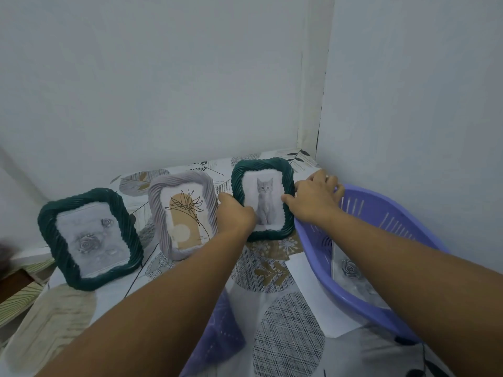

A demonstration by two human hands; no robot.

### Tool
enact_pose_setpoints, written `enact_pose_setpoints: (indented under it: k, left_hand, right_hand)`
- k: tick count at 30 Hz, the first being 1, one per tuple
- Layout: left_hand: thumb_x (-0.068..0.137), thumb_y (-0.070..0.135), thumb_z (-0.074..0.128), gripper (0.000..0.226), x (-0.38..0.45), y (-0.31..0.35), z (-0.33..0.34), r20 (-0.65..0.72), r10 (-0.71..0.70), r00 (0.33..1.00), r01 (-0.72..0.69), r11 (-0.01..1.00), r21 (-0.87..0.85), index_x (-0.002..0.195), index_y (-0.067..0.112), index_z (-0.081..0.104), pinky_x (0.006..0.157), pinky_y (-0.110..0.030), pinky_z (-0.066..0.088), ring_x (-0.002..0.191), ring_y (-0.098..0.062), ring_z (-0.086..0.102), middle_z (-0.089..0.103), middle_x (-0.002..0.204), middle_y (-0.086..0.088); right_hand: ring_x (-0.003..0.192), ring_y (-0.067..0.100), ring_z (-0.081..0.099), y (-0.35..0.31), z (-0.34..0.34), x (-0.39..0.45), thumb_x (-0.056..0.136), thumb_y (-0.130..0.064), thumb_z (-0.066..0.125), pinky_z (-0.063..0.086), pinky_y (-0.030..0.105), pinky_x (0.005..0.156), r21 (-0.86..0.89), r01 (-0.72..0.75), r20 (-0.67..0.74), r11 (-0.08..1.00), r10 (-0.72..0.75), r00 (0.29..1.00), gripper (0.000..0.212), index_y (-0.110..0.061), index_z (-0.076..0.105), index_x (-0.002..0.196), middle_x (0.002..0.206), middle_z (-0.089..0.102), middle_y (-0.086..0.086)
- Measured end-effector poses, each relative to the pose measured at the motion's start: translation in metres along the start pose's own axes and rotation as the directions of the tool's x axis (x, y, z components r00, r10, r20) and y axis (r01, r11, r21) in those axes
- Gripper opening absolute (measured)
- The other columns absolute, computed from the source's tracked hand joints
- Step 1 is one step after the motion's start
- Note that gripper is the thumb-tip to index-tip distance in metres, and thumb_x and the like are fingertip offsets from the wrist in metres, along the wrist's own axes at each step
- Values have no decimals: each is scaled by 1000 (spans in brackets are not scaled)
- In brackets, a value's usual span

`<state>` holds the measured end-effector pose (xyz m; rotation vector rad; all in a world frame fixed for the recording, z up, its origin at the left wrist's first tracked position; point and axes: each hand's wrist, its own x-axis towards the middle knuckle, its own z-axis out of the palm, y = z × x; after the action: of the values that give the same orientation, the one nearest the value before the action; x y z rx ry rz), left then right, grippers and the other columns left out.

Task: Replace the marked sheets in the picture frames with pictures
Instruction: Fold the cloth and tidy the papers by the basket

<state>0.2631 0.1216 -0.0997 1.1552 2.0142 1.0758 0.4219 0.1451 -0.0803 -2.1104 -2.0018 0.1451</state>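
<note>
Three picture frames stand on the patterned tablecloth. At the right is a dark green frame with a grey kitten picture. My left hand grips its left edge and my right hand grips its right edge. In the middle a pale grey frame shows a line-drawn flower on tan. On the left, a second dark green frame holds a grey rose picture.
A purple plastic basket sits at the right against the wall, with a rose print inside. A white sheet lies under its near edge. Purple cloth lies between my forearms. Walls close the back and right.
</note>
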Motion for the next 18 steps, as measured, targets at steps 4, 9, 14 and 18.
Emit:
enact_pose_setpoints:
  k: [4, 9, 14, 18]
  left_hand:
    - [96, 4, 58, 38, -9, 4, -4, -29, 0, 1000, 2, 997, 72, 131, 1, 41, 62, -34, 44, 96, -29, 59, 60, 116, -17]
    - [96, 6, 57, 37, -25, 13, -14, -21, 1, 1000, 0, 998, 62, 130, -1, 44, 64, -36, 46, 100, -33, 61, 60, 117, -17]
    - [96, 9, 60, 30, -51, 10, -41, -51, 92, 994, -93, 995, -23, 124, 8, 49, 74, -37, 51, 92, -23, 60, 60, 109, -8]
    - [94, 14, 63, 7, -64, -20, -75, -88, 152, 984, -145, 986, 82, 98, 16, 58, 74, -38, 54, 85, -20, 64, 66, 95, -4]
  right_hand:
    - [124, 35, 32, -3, -4, -8, 96, -58, 53, 24, 52, 111, 19, 8, -58, 1000, -7, 998, 42, -21, 61, 114, 136, 36, 12]
    - [117, 32, 36, -16, -19, -28, 96, -44, 59, 33, 45, 99, 103, 76, -251, 992, -48, 967, 39, -22, 50, 127, 129, 40, 10]
    - [115, 27, 41, -44, -21, -67, 99, -29, 54, 35, 42, 93, 179, 250, -292, 952, -192, 937, 24, -24, 51, 122, 124, 49, 4]
    - [94, 25, 56, -65, -6, -103, 100, -24, 53, 48, 41, 78, 370, 374, -212, 850, -315, 925, 13, -17, 53, 111, 101, 62, 3]
